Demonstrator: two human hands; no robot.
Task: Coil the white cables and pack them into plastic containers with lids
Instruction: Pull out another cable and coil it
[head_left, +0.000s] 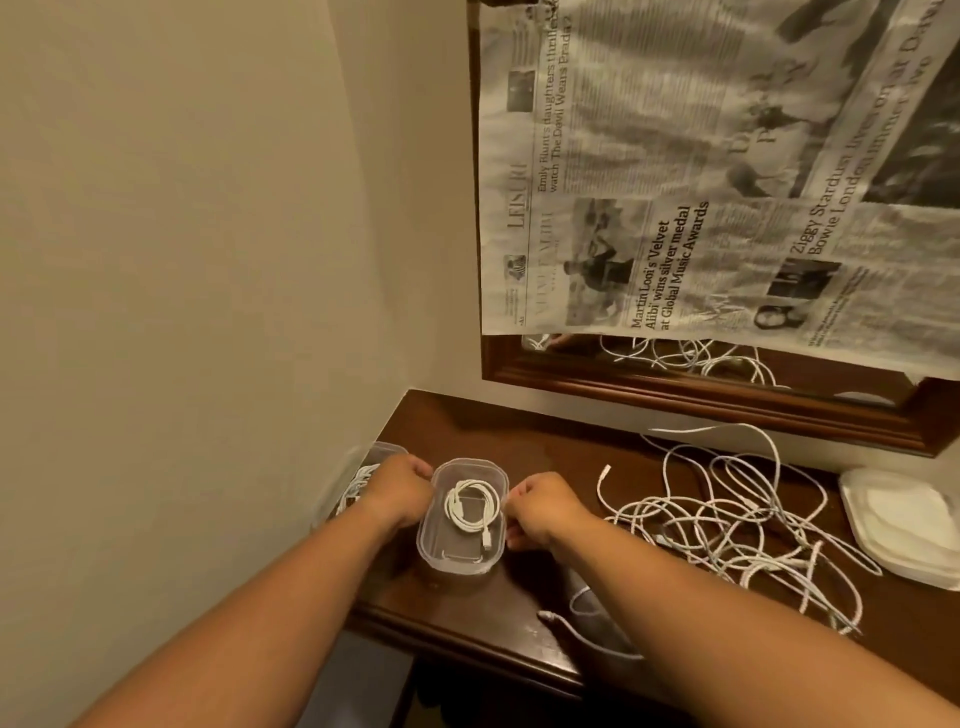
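The clear container (457, 564) is held between both hands on the dark wooden table (519, 447), near its left end. The left hand (400, 488) is curled against the left wall, knuckles up, and the right hand (540, 512) is curled at the right rim, fingertips pinched on it. Both forearms are stretched forward and angled inward. A coiled white cable (453, 512) lies inside. Whether a lid is fitted cannot be told. Tangled loose cables (727, 519) lie to the right.
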